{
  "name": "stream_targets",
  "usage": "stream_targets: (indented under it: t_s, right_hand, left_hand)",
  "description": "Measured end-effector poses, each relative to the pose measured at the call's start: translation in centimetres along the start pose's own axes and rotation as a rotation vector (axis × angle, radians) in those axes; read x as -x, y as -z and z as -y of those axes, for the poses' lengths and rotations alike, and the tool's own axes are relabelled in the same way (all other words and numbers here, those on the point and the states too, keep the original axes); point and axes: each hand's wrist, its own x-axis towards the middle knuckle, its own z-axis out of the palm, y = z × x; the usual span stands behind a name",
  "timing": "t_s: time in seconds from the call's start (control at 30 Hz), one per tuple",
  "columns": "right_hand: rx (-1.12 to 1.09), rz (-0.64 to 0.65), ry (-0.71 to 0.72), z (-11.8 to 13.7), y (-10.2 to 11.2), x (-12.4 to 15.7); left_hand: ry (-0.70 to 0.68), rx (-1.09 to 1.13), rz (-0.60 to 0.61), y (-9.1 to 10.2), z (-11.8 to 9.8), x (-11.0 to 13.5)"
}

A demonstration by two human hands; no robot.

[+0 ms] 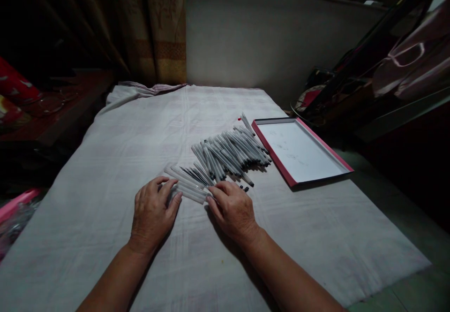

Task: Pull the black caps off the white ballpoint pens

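Note:
Several clear plastic pen barrels [190, 191] lie side by side on the cloth between my two hands. My left hand [151, 211] curls its fingers and thumb round their left ends. At the right ends, my right hand [234, 208] pinches with thumb and fingers; its fingertips partly cover the tubes. Just beyond them are thin dark pen refills [197, 176], fanned out. A large heap of translucent pens [228, 152] with dark tips lies behind, mostly slanting the same way. Small black pieces [244, 188], perhaps caps or plugs, sit next to my right hand.
A shallow box lid [276, 155] with red and black sides and a white inside rests right of the heap. A tiny red piece [239, 119] lies at the back. Pale checked cloth [123, 152] covers the table. A curtain [165, 30] hangs behind; a pink-rimmed container [19, 204] stands left.

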Motion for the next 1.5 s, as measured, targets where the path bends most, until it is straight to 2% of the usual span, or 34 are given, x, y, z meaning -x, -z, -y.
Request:
stream_targets:
  t_s: [0.1, 0.2, 0.5, 0.7, 0.9, 1.13, 1.27, 1.5]
  right_hand:
    - [0.012, -0.01, -0.008, -0.5, -0.1, -0.1]
    - [0.002, 0.013, -0.025, -0.5, -0.3, -0.3]
    - [-0.146, -0.098, -0.05, -0.7, -0.4, 0.2]
    - [-0.22, -0.185, -0.088, -0.9, -0.6, 0.6]
    - [-0.182, -0.174, -0.069, -2.0, -0.7, 0.6]
    - [-0.169, -0.158, -0.161, -3.6, -0.4, 1.6]
    - [-0.114, -0.126, -0.183, -3.5, -0.1, 2.3]
    - [0.061, -0.024, -0.139, -2.3, 0.4, 2.2]
  left_hand:
    - [-0.12, 0.042, 0.03, 0.2, -0.6, -0.7]
    - [-0.175, 0.107, 0.066, 0.2, -1.0, -1.1]
    - [-0.121, 0.226, 0.068, 0.8, -0.6, -0.5]
    - [-0.069, 0.208, 0.035, 0.7, -0.7, -0.5]
    - [-0.071, 0.123, -0.039, 0.2, -0.6, -0.2]
    - [-0.095, 0.048, -0.09, -0.1, -0.6, 0.1]
    - [-0.116, 0.05, -0.102, -0.3, -0.2, -0.1]
    - [-0.086, 0.14, -0.14, -0.3, 0.1, 0.4]
